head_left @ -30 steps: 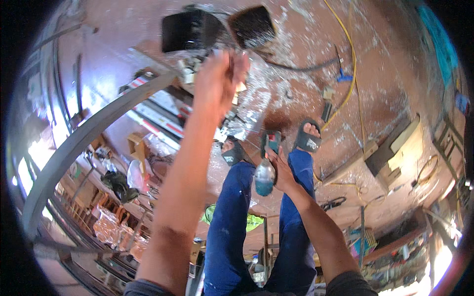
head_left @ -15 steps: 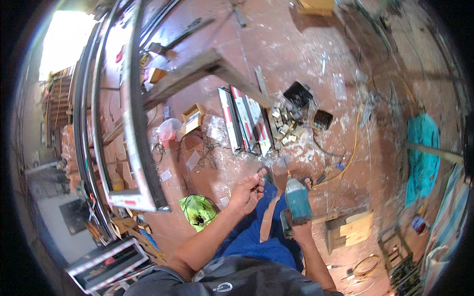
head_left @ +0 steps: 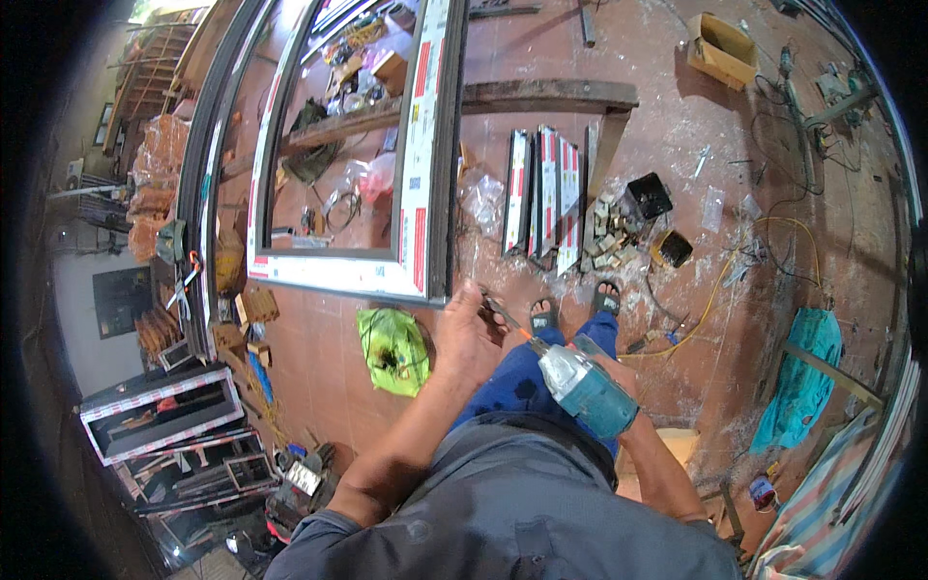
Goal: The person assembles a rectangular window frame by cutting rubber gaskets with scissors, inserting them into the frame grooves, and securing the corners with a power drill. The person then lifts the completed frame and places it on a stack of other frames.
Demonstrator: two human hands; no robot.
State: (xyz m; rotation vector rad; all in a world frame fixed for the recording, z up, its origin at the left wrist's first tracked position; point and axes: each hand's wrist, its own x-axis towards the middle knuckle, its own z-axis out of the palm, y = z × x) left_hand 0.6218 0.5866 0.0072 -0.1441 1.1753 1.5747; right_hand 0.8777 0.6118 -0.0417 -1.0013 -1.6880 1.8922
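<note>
My right hand [head_left: 619,372] grips a teal and grey cordless drill [head_left: 590,391], its body tilted so the bit points up and left. The fingers of my left hand [head_left: 469,338] are closed in a pinch just ahead of the bit. A thin dark piece shows at those fingertips, too small to name. Right beside that hand is the lower right corner of a dark window frame [head_left: 420,266], covered with white and red protective film. The frame rests over a wooden beam [head_left: 551,95]; the drill's bit is apart from it.
Several film-covered profiles [head_left: 544,198] lie on the floor beside a heap of small blocks [head_left: 607,232] and black containers [head_left: 648,195]. A yellow-green bag [head_left: 393,353] lies below the frame. A yellow cable [head_left: 710,300] crosses the floor at right, near a teal cloth [head_left: 797,382].
My view has turned and the frame now appears close to my left hand. The drill has swung from upright to tilted left, its bit nearer my left fingers.
</note>
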